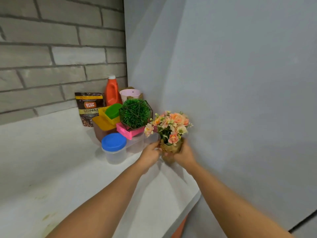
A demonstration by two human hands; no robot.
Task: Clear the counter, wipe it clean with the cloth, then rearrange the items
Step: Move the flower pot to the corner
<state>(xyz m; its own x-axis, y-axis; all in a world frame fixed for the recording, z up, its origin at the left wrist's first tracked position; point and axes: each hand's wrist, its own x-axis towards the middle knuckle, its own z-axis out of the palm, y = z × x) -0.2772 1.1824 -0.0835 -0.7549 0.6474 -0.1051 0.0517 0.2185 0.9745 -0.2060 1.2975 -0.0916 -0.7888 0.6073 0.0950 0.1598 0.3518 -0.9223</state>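
Observation:
A small pot of peach and pink artificial flowers (169, 125), wrapped in brown paper, stands at the right end of the white counter (51, 160) against the grey wall. My left hand (151, 154) grips the pot's left side and my right hand (184, 154) cups its right side. Behind it the other items crowd the corner: a clear jar with a blue lid (114, 146), a green ball plant in a wire frame (134, 113) on a pink box (129, 131), and yellow containers (104, 121). No cloth is in view.
A coffee granules pouch (89, 107), an orange bottle with a white cap (112, 91) and a pale pink pot (130, 94) stand at the back by the grey brick wall. Faint yellowish stains (46, 216) mark the counter's near left. The counter's edge (193, 201) drops off at lower right.

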